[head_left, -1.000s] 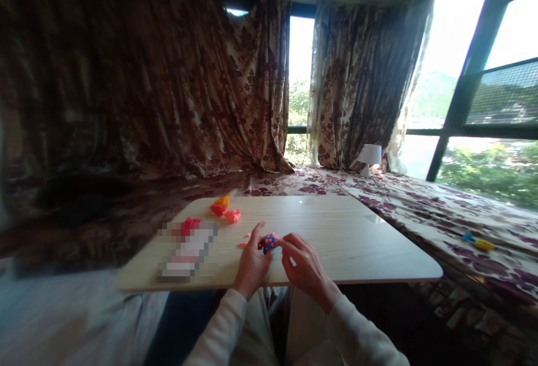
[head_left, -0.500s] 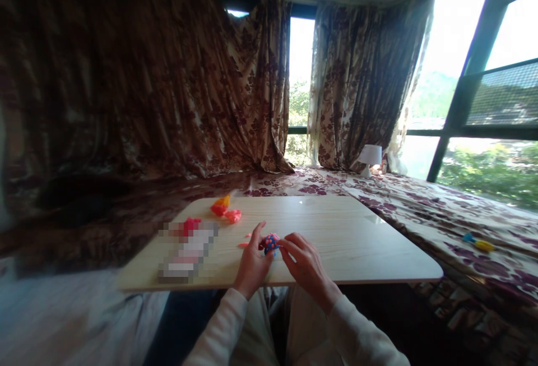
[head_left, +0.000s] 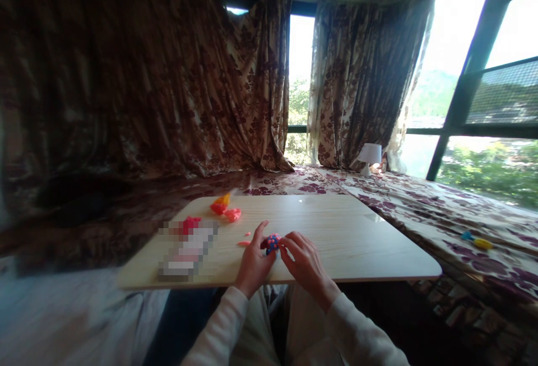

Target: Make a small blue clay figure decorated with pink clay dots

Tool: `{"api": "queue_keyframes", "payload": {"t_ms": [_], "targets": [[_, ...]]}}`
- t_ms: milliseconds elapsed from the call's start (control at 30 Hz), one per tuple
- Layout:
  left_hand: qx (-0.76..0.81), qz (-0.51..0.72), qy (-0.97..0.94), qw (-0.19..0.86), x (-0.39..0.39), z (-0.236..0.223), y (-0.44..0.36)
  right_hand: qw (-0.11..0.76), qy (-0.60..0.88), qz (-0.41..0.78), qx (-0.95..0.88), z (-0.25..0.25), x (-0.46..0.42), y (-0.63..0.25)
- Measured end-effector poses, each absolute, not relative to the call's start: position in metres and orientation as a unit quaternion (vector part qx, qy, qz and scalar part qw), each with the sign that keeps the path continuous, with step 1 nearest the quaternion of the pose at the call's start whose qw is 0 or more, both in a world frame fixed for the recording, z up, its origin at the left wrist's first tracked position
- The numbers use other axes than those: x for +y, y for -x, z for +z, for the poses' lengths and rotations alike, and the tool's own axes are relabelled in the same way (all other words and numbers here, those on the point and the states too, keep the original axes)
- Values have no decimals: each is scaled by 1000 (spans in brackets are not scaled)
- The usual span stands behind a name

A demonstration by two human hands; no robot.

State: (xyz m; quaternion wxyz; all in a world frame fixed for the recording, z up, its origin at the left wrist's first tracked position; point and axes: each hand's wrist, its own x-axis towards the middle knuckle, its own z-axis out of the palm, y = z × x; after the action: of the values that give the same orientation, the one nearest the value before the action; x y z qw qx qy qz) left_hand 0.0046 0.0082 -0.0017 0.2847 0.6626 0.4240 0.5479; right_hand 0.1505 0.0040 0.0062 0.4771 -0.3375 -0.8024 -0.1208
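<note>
A small blue lump dotted with pink bits, which looks like modelling clay, is held above the near part of the table. My left hand grips it from the left between thumb and fingers, the index finger pointing up. On the other side, my right hand has its thumb and fingertips pinched together against the lump's right edge. Whatever lies between those fingertips is too small to make out. Left of the lump, a thin pink strip and a tiny pink piece lie on the table.
Crumpled orange-yellow and coral-pink wrappers lie at the table's far left. Nearer are a red wrapper and a blurred-out flat object. A blue-and-yellow item and a white lamp are on the patterned cloth.
The lump has turned slightly in my left hand and shifted a little to the right. My right fingertips remain at its edge.
</note>
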Motion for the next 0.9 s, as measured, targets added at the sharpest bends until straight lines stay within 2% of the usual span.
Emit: {"api": "queue_keyframes", "payload": {"t_ms": [900], "targets": [[424, 556, -664, 264, 8, -2, -5, 508, 338, -118, -783, 8, 1, -148]]}}
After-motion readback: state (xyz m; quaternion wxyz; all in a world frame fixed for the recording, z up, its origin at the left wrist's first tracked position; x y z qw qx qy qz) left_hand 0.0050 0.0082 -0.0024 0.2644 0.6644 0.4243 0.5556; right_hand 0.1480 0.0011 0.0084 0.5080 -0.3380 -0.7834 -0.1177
